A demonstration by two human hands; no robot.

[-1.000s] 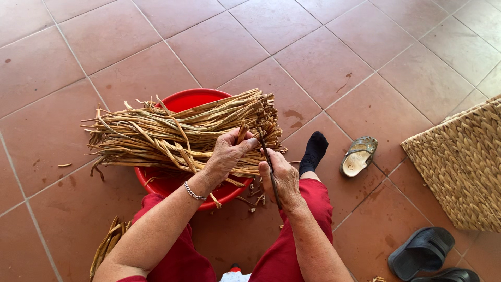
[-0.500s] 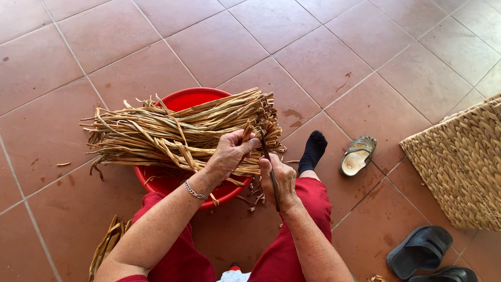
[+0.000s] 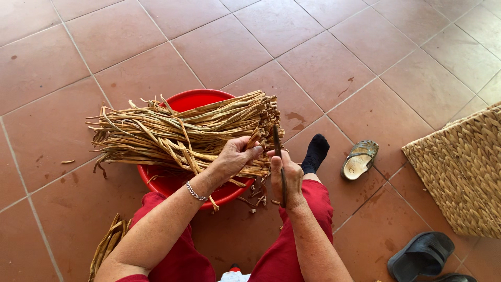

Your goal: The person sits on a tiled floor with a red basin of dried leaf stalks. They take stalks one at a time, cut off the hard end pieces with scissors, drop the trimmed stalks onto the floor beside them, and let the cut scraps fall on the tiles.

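Two hands work close: our left hand (image 3: 235,156) grips the dried-leaf bundle (image 3: 182,133), fingers closed around it. Our right hand (image 3: 284,177) is closed on a knife (image 3: 278,151); we judge a slip could nick the left fingers.

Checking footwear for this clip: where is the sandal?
The sandal lies on the tiled floor, right of centre, beside the black-socked foot and left of the woven basket.

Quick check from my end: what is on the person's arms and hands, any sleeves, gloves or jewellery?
Both forearms are bare, with no sleeves in view and no gloves. The left hand has a thin silver chain bracelet at the wrist. The right hand shows no ring, watch or bracelet that can be made out. Nothing else is worn on either arm.
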